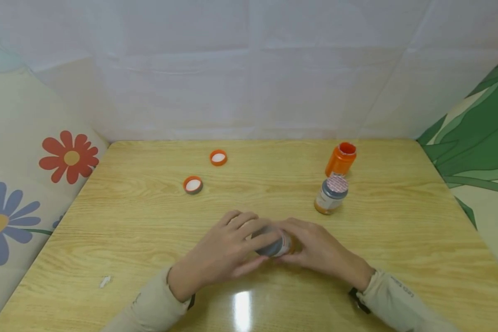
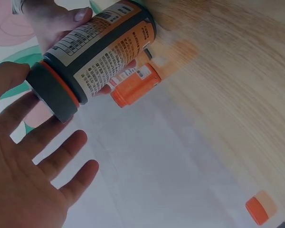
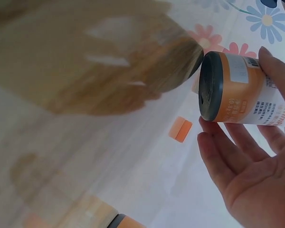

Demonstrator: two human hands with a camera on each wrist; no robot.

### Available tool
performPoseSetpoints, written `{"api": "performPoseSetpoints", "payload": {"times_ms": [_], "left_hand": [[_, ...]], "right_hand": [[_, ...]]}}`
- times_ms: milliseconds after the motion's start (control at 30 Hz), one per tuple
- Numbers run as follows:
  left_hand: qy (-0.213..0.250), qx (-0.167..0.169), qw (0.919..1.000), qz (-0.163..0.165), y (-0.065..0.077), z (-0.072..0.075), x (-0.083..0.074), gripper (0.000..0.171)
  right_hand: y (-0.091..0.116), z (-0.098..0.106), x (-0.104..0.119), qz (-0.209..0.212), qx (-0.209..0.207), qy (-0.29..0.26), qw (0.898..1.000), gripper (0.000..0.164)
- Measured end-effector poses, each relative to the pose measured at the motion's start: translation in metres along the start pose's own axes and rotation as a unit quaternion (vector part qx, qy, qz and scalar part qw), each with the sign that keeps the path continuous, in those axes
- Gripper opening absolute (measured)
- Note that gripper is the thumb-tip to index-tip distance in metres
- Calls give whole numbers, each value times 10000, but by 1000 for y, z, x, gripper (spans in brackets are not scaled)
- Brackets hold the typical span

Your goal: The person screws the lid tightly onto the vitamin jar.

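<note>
Between the two hands, a dark-grey and orange supplement bottle (image 1: 286, 243) with printed labels lies tilted above the table, its capped end toward the left. My right hand (image 1: 317, 244) grips the body, thumb on one side and fingers on the other; the dark base shows in the right wrist view. At the other end, my left hand (image 1: 228, 244) pinches the dark screw cap (image 2: 52, 90) between thumb and index finger, the remaining fingers spread. An orange ring shows under the cap's edge. Whether the cap is loose, I cannot tell.
Right of centre stand an uncapped orange bottle (image 1: 340, 161) and a smaller-looking grey-orange bottle (image 1: 329, 200) with a patterned seal (image 1: 337, 183) on top. Two caps lie inside-up at back left: an orange cap (image 1: 218, 158) and a dark cap (image 1: 192, 185). A white scrap (image 1: 104, 281) lies front left.
</note>
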State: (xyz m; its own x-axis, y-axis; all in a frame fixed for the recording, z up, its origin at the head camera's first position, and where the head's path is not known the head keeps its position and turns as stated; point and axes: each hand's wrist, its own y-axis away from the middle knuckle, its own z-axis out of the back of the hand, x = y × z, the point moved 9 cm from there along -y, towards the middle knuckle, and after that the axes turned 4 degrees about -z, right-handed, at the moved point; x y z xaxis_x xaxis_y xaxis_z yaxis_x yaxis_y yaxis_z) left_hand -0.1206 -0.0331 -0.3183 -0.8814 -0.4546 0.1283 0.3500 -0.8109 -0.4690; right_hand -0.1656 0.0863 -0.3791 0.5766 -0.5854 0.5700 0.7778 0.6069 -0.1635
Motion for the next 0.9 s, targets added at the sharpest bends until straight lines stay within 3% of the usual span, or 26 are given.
{"api": "performPoseSetpoints", "payload": {"times_ms": [167,400,700,900], "left_hand": [[247,36,9995,-209,2,-1,-4,48],[181,205,9993,-248,5,-4,-5,54],[-460,-319,9976,400,0,4,4,52],[-550,-368,9976,179,-2,5,1,45]], "right_hand": [[0,0,1,68,55,-149,9999,70],[-1,-1,0,-4,137,-193,9997,71],[-1,0,2,-13,-1,132,9999,66],[0,-1,3,51,4,144,9999,66]]}}
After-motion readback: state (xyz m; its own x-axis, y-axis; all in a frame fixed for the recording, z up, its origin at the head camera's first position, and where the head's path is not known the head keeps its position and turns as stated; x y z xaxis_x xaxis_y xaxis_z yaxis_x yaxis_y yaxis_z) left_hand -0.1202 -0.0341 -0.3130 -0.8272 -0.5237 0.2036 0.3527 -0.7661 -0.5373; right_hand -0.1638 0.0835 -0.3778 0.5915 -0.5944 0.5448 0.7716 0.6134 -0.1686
